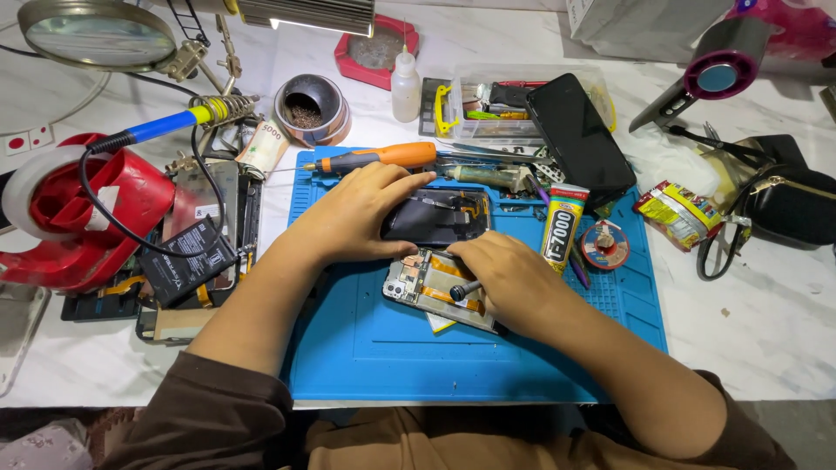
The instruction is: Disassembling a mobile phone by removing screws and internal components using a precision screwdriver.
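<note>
An opened smartphone (427, 285), its back off and orange ribbon cables showing, lies on a blue repair mat (374, 348) at the centre of the worktop (766, 331). The right hand (505, 277) rests on it, fingers curled around a small black-handled screwdriver (464, 289). The left hand (361, 213) has its fingers pinching a dark phone panel (435, 218) just behind. An orange screwdriver (383, 157) and a glue tube (562, 226) lie nearby.

yellow-and-black glue tube with printed label (562, 224), upright at blue mat's right | red-yellow crinkled foil snack packet (678, 211), right on white table | dark blank smartphone screen (578, 137), leaning on clear plastic box (488, 109)
</note>
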